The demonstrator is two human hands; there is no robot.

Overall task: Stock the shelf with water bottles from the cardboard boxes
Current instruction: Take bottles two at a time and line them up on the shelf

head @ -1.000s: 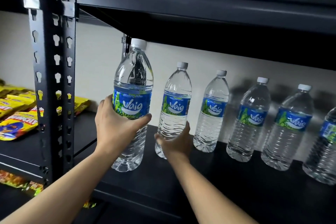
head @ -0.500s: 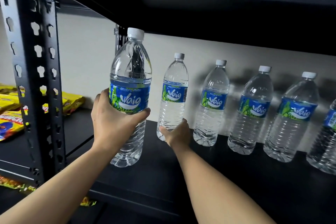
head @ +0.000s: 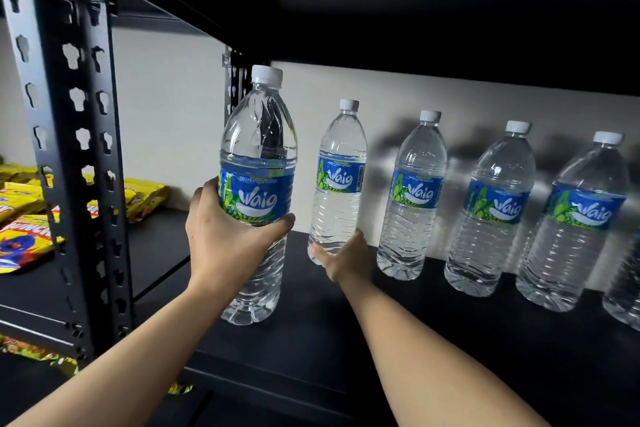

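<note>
while bottles (head: 412, 194) line black shelf (head: 450, 340), pale wall (head: 166, 114) behind, possibly touching.

The front bottle (head: 258, 156) in the left hand (head: 225, 239) is clear glossy plastic, smooth above the fingers (head: 204, 189) and ribbed below them, with a shiny film label (head: 256, 198) and ridged white plastic cap (head: 266, 74). The rear bottle (head: 341, 149) held by the right hand (head: 346, 255) is the same ribbed plastic. Beneath the fingers the shelf board (head: 311, 340) is matt black; left of them stand a dark painted metal post (head: 57, 149) and glossy snack packets (head: 20, 239).
</note>
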